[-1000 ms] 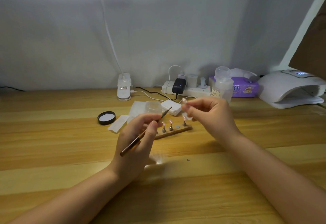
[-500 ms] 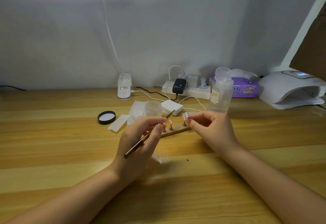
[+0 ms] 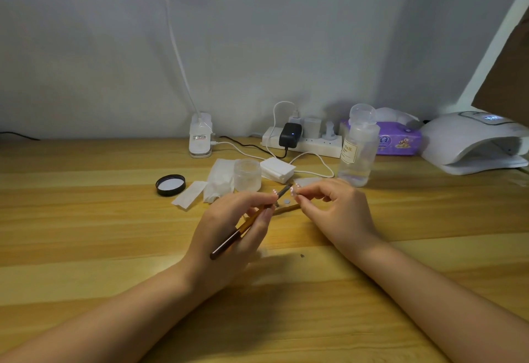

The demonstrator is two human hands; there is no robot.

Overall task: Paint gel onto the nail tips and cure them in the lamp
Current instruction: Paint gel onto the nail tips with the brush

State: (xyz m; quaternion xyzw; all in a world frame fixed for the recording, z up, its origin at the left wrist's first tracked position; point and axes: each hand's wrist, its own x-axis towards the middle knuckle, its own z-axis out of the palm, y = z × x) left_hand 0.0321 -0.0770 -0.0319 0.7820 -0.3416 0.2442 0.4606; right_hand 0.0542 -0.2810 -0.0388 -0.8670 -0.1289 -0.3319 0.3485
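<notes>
A home nail desk: a wooden table [image 3: 86, 219] against a plain wall, with a curing lamp [image 3: 469, 145], power strip [image 3: 309, 143] and tissue pack [image 3: 398, 141] beyond the hands.

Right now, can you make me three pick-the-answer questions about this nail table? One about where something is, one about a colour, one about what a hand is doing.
1. Where is the curing lamp?
A. far right
B. far left
C. table middle

2. What colour is the tissue pack?
A. green
B. purple
C. red

3. What is the left hand doing?
A. lying flat
B. gripping the brush
C. lifting the jar

Answers: 1 A, it sits at the table's right end. 2 B, its wrapper is purple. 3 B, fingers curl round the brush handle.
</notes>
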